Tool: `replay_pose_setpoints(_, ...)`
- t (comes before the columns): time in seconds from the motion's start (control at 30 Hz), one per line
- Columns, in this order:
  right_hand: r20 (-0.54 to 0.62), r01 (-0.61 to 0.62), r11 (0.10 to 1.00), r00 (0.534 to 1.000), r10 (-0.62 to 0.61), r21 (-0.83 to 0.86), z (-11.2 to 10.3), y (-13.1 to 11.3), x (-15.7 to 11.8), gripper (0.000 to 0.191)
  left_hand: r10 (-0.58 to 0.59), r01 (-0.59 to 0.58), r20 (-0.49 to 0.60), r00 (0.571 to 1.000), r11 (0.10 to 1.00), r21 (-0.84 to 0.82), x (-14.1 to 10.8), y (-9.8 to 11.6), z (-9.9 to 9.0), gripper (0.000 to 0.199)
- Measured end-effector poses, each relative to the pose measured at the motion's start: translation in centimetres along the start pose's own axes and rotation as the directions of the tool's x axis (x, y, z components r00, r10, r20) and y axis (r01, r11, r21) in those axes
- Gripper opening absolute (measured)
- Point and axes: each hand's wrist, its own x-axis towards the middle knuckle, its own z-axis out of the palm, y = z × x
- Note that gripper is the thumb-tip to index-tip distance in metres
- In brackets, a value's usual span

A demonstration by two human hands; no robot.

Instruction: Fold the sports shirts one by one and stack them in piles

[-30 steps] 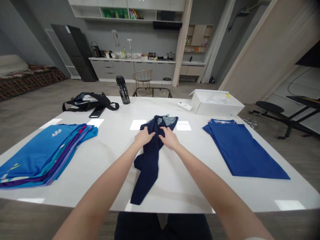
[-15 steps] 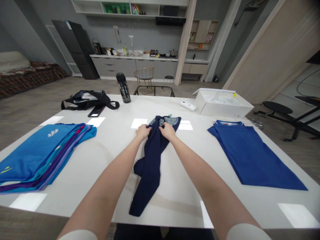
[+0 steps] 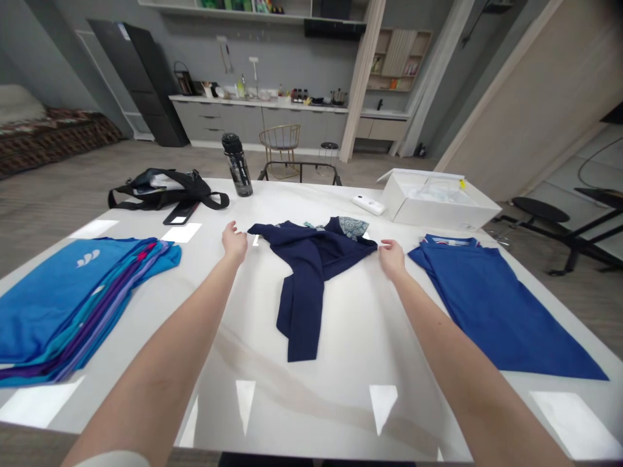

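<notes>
A dark navy garment (image 3: 311,259) with a grey-blue patterned panel (image 3: 353,227) lies rumpled in the middle of the table. One long piece of it hangs toward me, and two ends spread left and right. My left hand (image 3: 235,243) is just beyond the left end, apart from the cloth, fingers loosely apart and holding nothing. Close by the right end is my right hand (image 3: 392,258), its fingers pointing at the cloth's tip with a small gap. Both forearms reach across the white table (image 3: 341,402).
Folded blue and purple shirts (image 3: 82,292) are stacked at left; a folded blue shirt (image 3: 491,305) lies at right. Toward the back are a black bag (image 3: 165,188), a phone (image 3: 181,213), a dark bottle (image 3: 237,167), a white handheld device (image 3: 368,205) and a white box (image 3: 438,201).
Both hands have moved apart from the garment's bunched top and let go of it. The cloth's upper part now spreads wide to both sides, and its lower end lies farther from me.
</notes>
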Motion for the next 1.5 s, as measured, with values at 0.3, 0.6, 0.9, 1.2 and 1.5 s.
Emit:
replay_pose_setpoints(0.3,0.499,0.585,0.743,0.774,-0.390,-0.326,5.9,-4.8,-8.8,0.036,0.229,-0.486,0.538,0.811,0.776,0.402,-13.0,2.9,3.0,0.052)
replay_pose_setpoints(0.6,0.578,0.608,0.685,0.748,-0.325,-0.402,4.3,-5.4,-10.3,0.022,0.206,-0.190,0.481,0.852,0.978,-0.083,-13.0,1.9,3.9,0.018)
replay_pose_setpoints(0.9,0.415,0.459,0.737,0.871,-0.263,-0.495,-5.4,-0.4,-8.3,0.032,-0.157,0.286,0.298,0.942,0.841,-0.460,-10.2,0.0,-3.5,0.033)
replay_pose_setpoints(1.2,0.343,0.515,0.654,0.857,-0.384,-0.555,-1.0,-3.9,-18.0,0.031,0.249,-0.453,0.616,0.747,0.869,0.198,-20.1,0.2,-3.8,0.079)
replay_pose_setpoints(1.5,0.457,0.558,0.687,0.816,-0.353,-0.466,1.1,-4.2,-20.5,0.025,0.139,-0.058,0.571,0.809,0.986,-0.158,-20.4,0.7,-4.2,0.031)
